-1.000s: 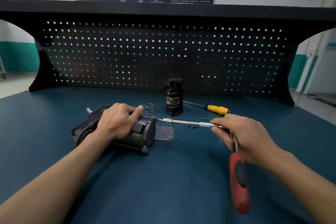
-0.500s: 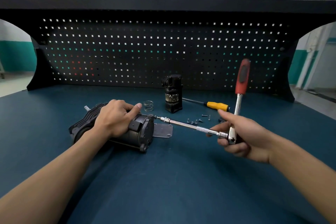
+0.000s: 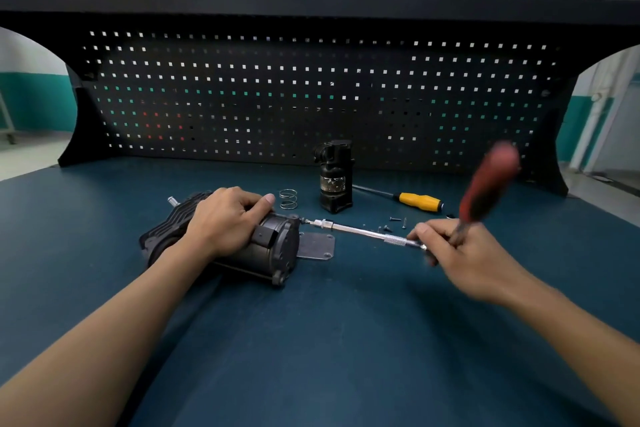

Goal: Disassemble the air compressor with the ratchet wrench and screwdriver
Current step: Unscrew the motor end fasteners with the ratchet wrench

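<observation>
We take the step in hand to be undoing a fastener on the right end face of the air compressor [image 3: 263, 250], which lies on its side on the workbench [image 3: 311, 340], left of centre. The left hand [image 3: 225, 218] wraps over the housing, fingers curled down round it, pinning it in place. The right hand [image 3: 464, 253] is closed round the head of the ratchet wrench [image 3: 486, 187], whose extension bar [image 3: 363, 233] runs left to the end face; the red handle (blurred by motion) points up and away. Whether the bit sits fully in the screw we cannot tell. We judge that the next swing calls for steady axial pressure. The screwdriver [image 3: 419, 202] lies beyond the bar, near loose screws [image 3: 394, 222].
</observation>
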